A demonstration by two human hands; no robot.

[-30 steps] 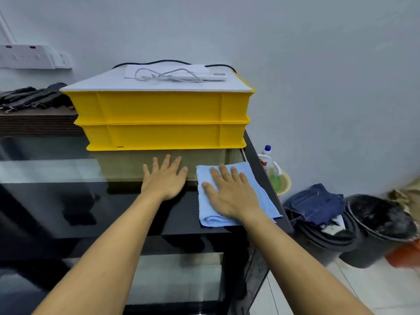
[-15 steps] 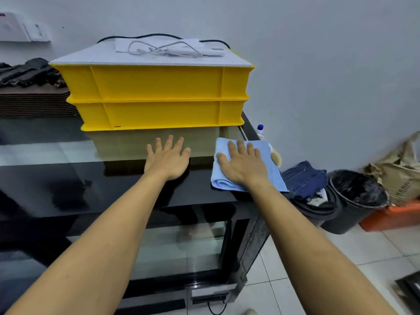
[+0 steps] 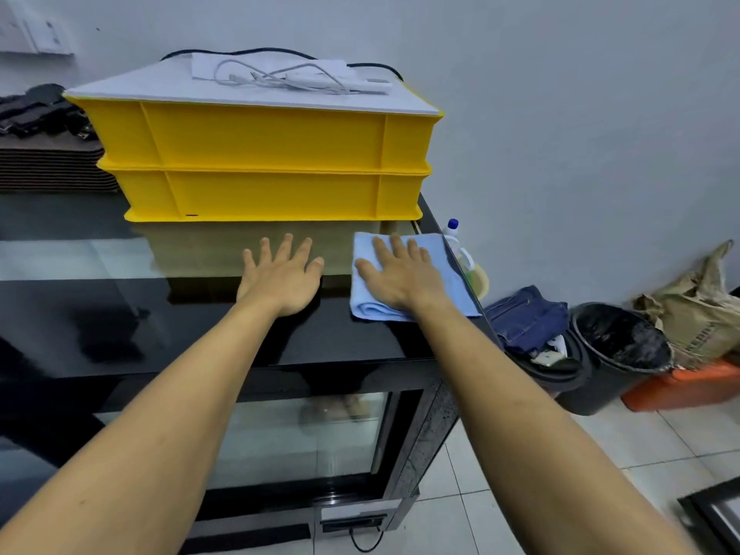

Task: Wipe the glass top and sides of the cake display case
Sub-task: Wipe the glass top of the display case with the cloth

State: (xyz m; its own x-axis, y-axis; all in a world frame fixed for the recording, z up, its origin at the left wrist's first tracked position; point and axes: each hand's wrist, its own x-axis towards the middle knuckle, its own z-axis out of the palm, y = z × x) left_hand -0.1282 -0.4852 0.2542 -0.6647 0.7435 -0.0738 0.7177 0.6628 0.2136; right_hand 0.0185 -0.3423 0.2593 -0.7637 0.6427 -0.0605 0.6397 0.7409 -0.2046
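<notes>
Pressing a folded blue cloth (image 3: 404, 274) flat onto the glass top (image 3: 120, 314) of the display case (image 3: 416, 454), near its right edge. Spreading the right hand (image 3: 402, 276) over the cloth, fingers straight and slightly apart, palm down, probably to keep the whole pad in contact with the glass while wiping. Laying the left hand (image 3: 282, 276) flat and bare on the glass just left of the cloth, fingers fanned, seemingly bracing the body for the reach across the top; gripping nothing.

Working in the strip of glass nearer than two stacked yellow crates (image 3: 264, 162), sitting at the far right of the top with a white board and a coiled cable (image 3: 280, 76) on them. Leaving, by the look of it, the glass under the crates out of reach until they are shifted. Showing the case's near glass side (image 3: 296, 438) below the arms, not being touched by cloth or hand.

Standing on the floor right of the case: a spray bottle (image 3: 452, 230) close to the corner, then dark buckets (image 3: 620, 346) holding denim fabric, handy for rinsing or refilling perhaps. Lying at far left on the top, a stack of brown mats (image 3: 48, 162).

Judging the top as partly under way, sides yet to be done.
</notes>
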